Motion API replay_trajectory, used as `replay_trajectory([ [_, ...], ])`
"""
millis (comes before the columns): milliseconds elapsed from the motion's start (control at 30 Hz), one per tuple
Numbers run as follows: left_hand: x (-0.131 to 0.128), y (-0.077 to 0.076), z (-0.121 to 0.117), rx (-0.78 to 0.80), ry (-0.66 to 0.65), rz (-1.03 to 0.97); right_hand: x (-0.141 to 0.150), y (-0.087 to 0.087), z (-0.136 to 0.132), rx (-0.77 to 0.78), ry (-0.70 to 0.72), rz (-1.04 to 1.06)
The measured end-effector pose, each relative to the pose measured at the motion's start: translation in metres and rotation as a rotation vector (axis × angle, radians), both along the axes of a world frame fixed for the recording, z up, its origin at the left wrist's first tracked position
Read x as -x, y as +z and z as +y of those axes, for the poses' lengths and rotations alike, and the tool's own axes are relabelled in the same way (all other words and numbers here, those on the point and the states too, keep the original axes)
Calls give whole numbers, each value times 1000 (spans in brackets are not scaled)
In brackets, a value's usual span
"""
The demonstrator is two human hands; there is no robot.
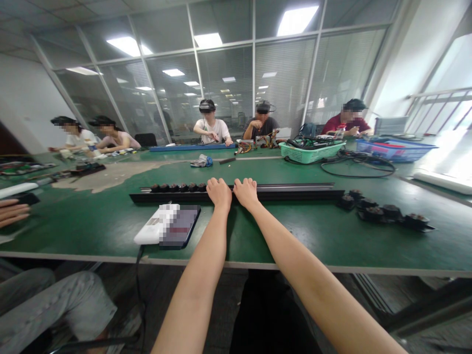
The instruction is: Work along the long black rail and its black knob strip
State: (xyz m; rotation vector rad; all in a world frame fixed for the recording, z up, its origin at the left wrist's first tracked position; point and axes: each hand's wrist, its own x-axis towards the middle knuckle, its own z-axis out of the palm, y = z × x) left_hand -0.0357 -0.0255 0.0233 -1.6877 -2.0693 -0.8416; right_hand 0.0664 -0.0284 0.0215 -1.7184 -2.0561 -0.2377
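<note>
Long black rail (287,195) lies flat on the green tabletop (84,231), long axis running left to right across the view, roughly parallel to the near edge; a grey metal strip runs along its top, and it sits just ahead of the person, near the tabletop's near edge; left hand (219,193) and right hand (246,192) rest side by side on the rail near its middle, palms down, almost touching each other; fingers are together and curve over the rail, but whether either hand is truly clamped on it is hard to say from this angle; small black round parts (177,187) sit in a row along the rail, just left of the left hand; a cluster of similar black parts (379,212) lies on the tabletop right of the rail's far end; a white block (155,225) with a dark flat slab (180,227) lies nearer the left hand, partly pixelated, so its exact kind is unclear; a black cable (139,265) drops from it over the edge; another person's hand (13,213) shows at the far left; across the tabletop are a green plastic basket (311,152) of cables and a blue tray (391,150).
</note>
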Motion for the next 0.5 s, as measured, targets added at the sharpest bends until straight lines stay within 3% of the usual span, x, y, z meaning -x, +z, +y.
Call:
replay_trajectory([
  [500,1,-4,4,-16,12,13,-4,-1,1,-1,-26,-12],
])
